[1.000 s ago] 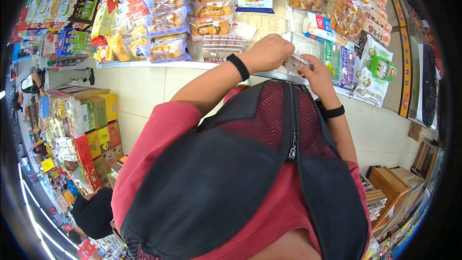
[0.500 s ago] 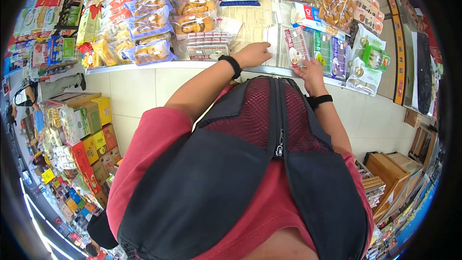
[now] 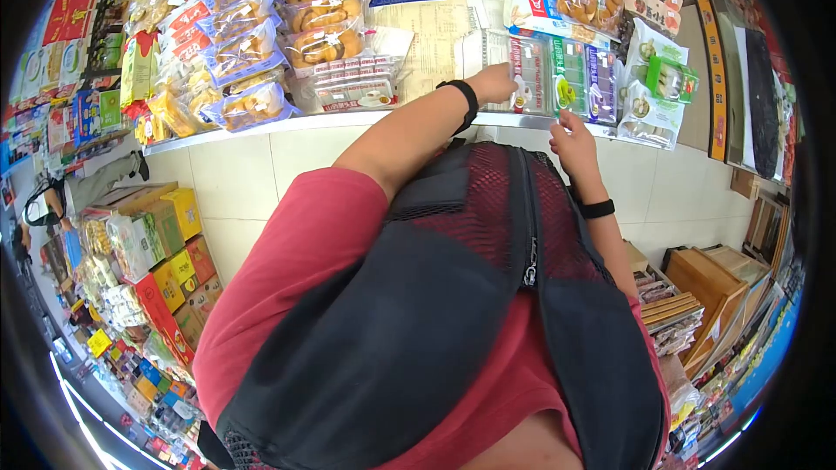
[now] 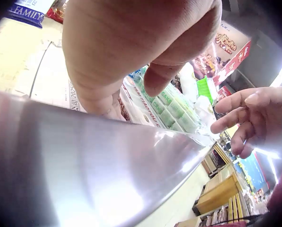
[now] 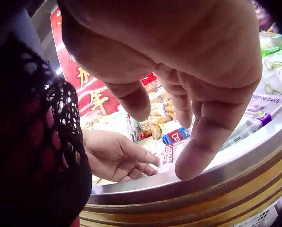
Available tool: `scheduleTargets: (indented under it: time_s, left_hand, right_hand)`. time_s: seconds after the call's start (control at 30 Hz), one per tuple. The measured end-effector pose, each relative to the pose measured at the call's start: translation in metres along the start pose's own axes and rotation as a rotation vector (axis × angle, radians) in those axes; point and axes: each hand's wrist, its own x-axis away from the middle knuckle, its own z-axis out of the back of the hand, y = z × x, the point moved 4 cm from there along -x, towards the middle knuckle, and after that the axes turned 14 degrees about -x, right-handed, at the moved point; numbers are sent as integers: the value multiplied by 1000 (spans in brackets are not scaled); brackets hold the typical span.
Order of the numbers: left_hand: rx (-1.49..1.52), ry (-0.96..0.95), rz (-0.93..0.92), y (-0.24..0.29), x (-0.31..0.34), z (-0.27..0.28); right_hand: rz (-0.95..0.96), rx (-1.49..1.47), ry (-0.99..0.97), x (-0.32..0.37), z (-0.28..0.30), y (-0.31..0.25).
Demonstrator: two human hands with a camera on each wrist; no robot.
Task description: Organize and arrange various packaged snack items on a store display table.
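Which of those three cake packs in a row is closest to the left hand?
The red-and-white pack, at the row's left end, right by the left hand. The green pack is in the middle; the purple pack is farthest.

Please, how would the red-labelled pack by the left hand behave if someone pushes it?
The red-labelled pack would probably slide rather than tip, since it lies flat. Its clear plastic wrap may feel slippery. Its straight outline suggests it could stay fairly stiff.
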Motion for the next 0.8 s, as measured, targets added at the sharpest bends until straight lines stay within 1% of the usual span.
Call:
scheduleTargets:
  time_s: [0.07,0.13,0.2,0.23,0.27,0.33,0.4,0.47,0.5,0.57,0.6,0.67,0.7,0.73,0.8]
  left_hand:
    - [6,14,-100,7,0,-4]
    - [-23,39,-91,8,8,1]
    - [-216,136,-57,12,26,15]
    - [-315,124,-68,10,36,26]
    - [-279,242,-108,15,59,42]
    - [-314,522,-167,11,102,75]
    - [-500,763,-151,2,146,115]
    - [-890,861,-64,-23,172,146]
    - [-890,873,-38,-36,185,155]
    - [-1224,835,91,-56,204,166]
    - [-1222,844,116,-64,208,169]
    - [-1180,662,118,-76,210,170]
    - [-1168,616,97,-77,212,170]
    - [-1166,622,109,-78,215,172]
    - [-1165,458,120,-77,219,174]
  right_hand:
    - [-24,2,-43,-2,0,3]
    - [-43,8,-101,-3,-4,6]
    - [-31,-96,-115,-5,-8,-1]
    - [-28,-93,-138,-9,-10,-1]
    - [-20,-89,-159,-11,-13,-3]
    - [-18,-126,-221,-17,-21,-8]
    - [-7,-128,-281,-21,-32,-12]
    - [5,-129,-346,-27,-46,-15]
    - [5,-120,-380,-29,-52,-16]
    - [15,-103,-438,-32,-66,-22]
    - [18,-98,-475,-30,-72,-29]
    - [29,-87,-524,-30,-83,-38]
    - [30,-73,-539,-31,-87,-41]
    - [29,-60,-553,-31,-91,-43]
    - [45,-52,-576,-32,-97,-45]
